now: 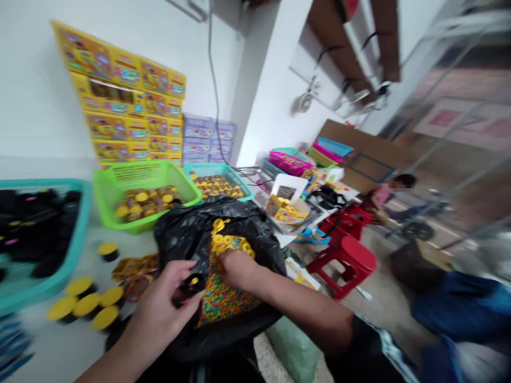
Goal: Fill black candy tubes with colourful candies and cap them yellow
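Note:
My left hand (162, 303) is closed around a small black jar (190, 287), with a bit of yellow showing at its mouth. My right hand (238, 270) reaches into a black plastic bag (175, 226) holding many tiny multicoloured pieces (225, 303). Its fingers are hidden among the pieces, beside yellow ring-shaped pieces (219, 234). On the table left of my left hand stand several black jars with yellow lids (88, 306). Behind them lies a pile of shiny orange-brown wrappers or labels (136, 271).
A teal basket (80, 239) of black items stands at left. Behind the bag are a green basket (147, 226) and a light-blue basket (245, 194) of yellow-lidded jars. Yellow boxes (128, 101) are stacked by the wall. Right are a red stool (355, 255) and a seated person (381, 197).

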Motion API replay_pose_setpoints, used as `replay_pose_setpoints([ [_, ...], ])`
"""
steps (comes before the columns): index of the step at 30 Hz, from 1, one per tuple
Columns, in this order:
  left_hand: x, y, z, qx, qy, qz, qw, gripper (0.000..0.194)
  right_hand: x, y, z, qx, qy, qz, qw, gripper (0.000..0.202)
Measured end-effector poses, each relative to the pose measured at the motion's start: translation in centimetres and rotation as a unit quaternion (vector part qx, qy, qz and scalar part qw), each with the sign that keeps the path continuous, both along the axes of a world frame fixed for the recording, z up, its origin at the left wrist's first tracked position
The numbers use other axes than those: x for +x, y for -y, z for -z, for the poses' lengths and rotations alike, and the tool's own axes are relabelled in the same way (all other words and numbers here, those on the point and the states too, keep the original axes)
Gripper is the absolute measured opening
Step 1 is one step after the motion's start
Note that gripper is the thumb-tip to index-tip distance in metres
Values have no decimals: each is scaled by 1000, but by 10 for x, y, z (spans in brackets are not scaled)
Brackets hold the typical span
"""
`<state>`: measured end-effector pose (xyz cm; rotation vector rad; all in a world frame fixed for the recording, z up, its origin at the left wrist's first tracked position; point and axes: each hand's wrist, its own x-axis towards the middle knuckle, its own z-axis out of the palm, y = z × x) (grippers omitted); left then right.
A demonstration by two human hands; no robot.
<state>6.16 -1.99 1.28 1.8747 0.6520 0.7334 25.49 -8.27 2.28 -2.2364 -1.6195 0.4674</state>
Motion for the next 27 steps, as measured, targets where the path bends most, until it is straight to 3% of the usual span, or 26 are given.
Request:
replay_pose_setpoints([
  [4,7,-11,11,-31,-22,26,999,34,8,10,-19,65,-63,39,995,13],
  [6,10,-10,11,-35,-28,36,998,34,6,19,-25,100,-127,44,986,13],
  [9,14,-2,4,-15,-8,25,1000,29,-4,30,-26,124,-253,34,959,28],
  [11,17,3,-1,-8,9,16,1000,23,-12,34,-23,122,-343,19,931,32],
  [14,20,5,-6,-4,24,19,1000,21,-22,32,-17,120,-509,28,852,30],
  [16,20,5,-8,-5,27,20,999,20,-29,28,-14,131,-563,52,814,29],
  [22,16,9,-9,12,27,28,999,17,-42,22,-15,160,-562,129,801,28],
  [27,15,9,-8,33,24,31,999,27,-47,20,-17,149,-532,174,815,23],
])
